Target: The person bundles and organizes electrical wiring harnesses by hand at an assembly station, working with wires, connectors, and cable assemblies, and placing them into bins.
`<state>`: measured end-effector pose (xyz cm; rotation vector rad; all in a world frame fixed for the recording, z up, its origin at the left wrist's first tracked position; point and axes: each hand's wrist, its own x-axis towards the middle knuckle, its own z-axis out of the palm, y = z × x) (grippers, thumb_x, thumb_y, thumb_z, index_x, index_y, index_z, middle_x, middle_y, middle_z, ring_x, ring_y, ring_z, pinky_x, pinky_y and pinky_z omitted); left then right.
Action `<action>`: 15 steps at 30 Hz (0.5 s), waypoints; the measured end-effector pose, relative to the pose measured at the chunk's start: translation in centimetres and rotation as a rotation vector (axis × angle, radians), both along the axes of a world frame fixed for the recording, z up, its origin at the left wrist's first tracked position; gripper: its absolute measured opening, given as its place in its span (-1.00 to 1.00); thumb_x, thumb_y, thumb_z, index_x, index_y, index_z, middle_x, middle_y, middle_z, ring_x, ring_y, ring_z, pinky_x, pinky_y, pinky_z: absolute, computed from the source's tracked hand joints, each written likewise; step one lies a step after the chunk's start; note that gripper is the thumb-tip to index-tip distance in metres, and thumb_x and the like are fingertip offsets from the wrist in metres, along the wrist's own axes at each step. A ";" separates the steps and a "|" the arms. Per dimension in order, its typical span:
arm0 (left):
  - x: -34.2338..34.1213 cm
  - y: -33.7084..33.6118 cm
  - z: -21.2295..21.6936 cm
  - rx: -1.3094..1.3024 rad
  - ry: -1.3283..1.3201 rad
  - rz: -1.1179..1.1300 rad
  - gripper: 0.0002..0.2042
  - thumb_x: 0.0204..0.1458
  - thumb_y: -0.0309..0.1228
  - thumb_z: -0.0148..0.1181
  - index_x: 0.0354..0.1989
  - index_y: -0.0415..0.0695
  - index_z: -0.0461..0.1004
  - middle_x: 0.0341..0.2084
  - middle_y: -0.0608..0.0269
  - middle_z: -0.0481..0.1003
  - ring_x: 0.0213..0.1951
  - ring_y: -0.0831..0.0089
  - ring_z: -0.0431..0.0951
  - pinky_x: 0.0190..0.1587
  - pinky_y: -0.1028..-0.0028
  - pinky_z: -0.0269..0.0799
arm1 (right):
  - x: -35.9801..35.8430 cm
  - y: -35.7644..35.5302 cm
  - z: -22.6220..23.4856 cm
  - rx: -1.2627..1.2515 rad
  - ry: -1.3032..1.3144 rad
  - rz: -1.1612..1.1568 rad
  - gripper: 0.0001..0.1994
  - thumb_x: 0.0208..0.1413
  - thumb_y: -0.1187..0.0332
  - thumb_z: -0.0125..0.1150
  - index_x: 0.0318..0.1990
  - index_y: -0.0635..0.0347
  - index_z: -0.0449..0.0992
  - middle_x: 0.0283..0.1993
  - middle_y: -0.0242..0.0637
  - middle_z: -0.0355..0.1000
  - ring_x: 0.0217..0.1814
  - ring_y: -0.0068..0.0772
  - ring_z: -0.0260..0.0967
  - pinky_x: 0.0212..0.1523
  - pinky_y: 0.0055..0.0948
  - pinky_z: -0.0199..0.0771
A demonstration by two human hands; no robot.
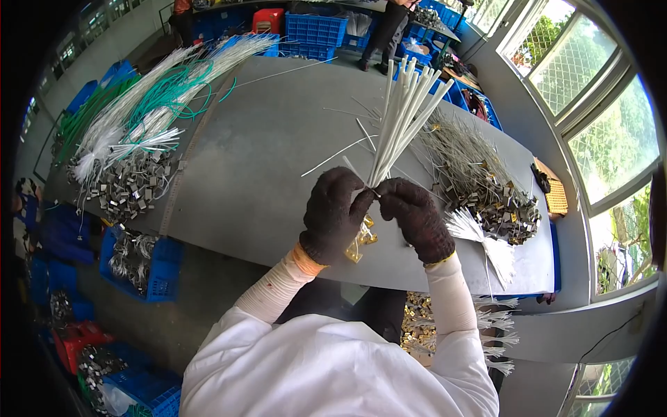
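Observation:
My left hand point(330, 212), in a dark knitted glove, is closed around the lower part of a bundle of white wires point(403, 125). The bundle stands upright and fans out at its top, leaning away to the right. Gold-coloured metal pieces point(361, 240) hang at its lower end, just below the left hand. My right hand point(417, 217), gloved the same way, pinches close against the narrow waist of the bundle. Its fingertips meet those of the left hand, and whatever they pinch is too small to make out.
Thin wires with metal ends point(497, 205) lie heaped at the right, beside a tied white bundle point(486, 243). White and green strands with metal pieces point(132, 184) cover the table's left. Blue crates point(163, 285) stand below the left edge. A person point(389, 35) stands beyond the far edge.

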<state>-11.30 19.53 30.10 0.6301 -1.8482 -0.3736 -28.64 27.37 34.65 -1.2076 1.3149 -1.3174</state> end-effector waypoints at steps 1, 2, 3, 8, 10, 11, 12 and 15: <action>0.0 0.0 -0.1 -0.056 -0.008 -0.011 -0.80 0.09 -0.43 0.39 -0.14 -0.13 0.55 -0.16 0.12 0.57 -0.13 0.07 0.59 -0.05 0.15 0.54 | 0.2 0.0 0.1 0.046 -0.093 -0.001 -0.85 0.30 0.35 0.27 -0.06 0.15 0.61 -0.33 -0.40 0.52 -0.40 -0.66 0.41 -0.45 -0.59 0.35; -0.1 0.0 -0.2 -0.095 -0.031 -0.020 -0.79 0.09 -0.43 0.40 -0.13 -0.13 0.55 -0.16 0.12 0.57 -0.13 0.07 0.60 -0.04 0.15 0.54 | 0.4 0.0 0.3 0.127 -0.171 0.000 -0.84 0.32 0.30 0.26 -0.05 0.11 0.61 -0.34 -0.42 0.51 -0.45 -0.70 0.38 -0.50 -0.64 0.29; 0.0 -0.1 -0.3 -0.158 -0.025 -0.026 -0.78 0.09 -0.42 0.41 -0.12 -0.13 0.54 -0.16 0.12 0.57 -0.13 0.07 0.60 -0.04 0.15 0.54 | 0.6 0.0 0.4 0.147 -0.211 0.000 -0.84 0.32 0.27 0.27 -0.06 0.08 0.60 -0.36 -0.44 0.51 -0.49 -0.72 0.34 -0.54 -0.67 0.23; 0.1 -0.2 -0.2 -0.229 -0.055 -0.081 -0.75 0.05 -0.51 0.42 -0.10 -0.13 0.56 -0.17 0.12 0.54 -0.18 0.08 0.57 -0.10 0.16 0.52 | 0.8 0.3 1.4 0.205 -0.159 -0.017 -0.82 0.32 0.16 0.29 -0.08 0.00 0.59 -0.44 -0.50 0.49 -0.59 -0.82 0.21 -0.66 -0.74 -0.01; 0.2 -0.3 -0.1 -0.254 -0.095 -0.090 -0.74 0.03 -0.51 0.43 -0.09 -0.12 0.56 -0.18 0.12 0.54 -0.19 0.08 0.57 -0.12 0.16 0.51 | 0.8 0.4 1.7 0.202 -0.180 -0.031 -0.81 0.31 0.16 0.30 -0.08 0.00 0.60 -0.44 -0.50 0.49 -0.59 -0.83 0.20 -0.66 -0.74 -0.02; 0.3 -0.3 0.1 -0.280 -0.122 -0.083 -0.73 0.02 -0.51 0.43 -0.09 -0.12 0.56 -0.18 0.13 0.54 -0.19 0.08 0.57 -0.12 0.16 0.51 | 0.8 0.5 1.8 0.206 -0.180 -0.041 -0.82 0.31 0.16 0.30 -0.09 0.00 0.60 -0.43 -0.50 0.49 -0.58 -0.82 0.21 -0.64 -0.73 0.01; 0.3 -0.3 0.2 -0.307 -0.130 -0.077 -0.72 0.02 -0.51 0.43 -0.09 -0.12 0.56 -0.19 0.13 0.54 -0.20 0.09 0.57 -0.13 0.16 0.51 | 0.9 0.5 1.8 0.210 -0.179 -0.050 -0.82 0.30 0.17 0.30 -0.09 0.01 0.60 -0.43 -0.50 0.49 -0.56 -0.82 0.22 -0.62 -0.72 0.03; 0.2 -0.6 0.5 -0.386 -0.149 -0.086 -0.72 -0.02 -0.51 0.41 -0.11 -0.14 0.55 -0.20 0.12 0.54 -0.21 0.08 0.57 -0.17 0.16 0.50 | 1.1 0.5 1.6 0.195 -0.150 -0.070 -0.85 0.30 0.23 0.30 -0.12 0.05 0.61 -0.40 -0.49 0.49 -0.45 -0.77 0.31 -0.50 -0.68 0.19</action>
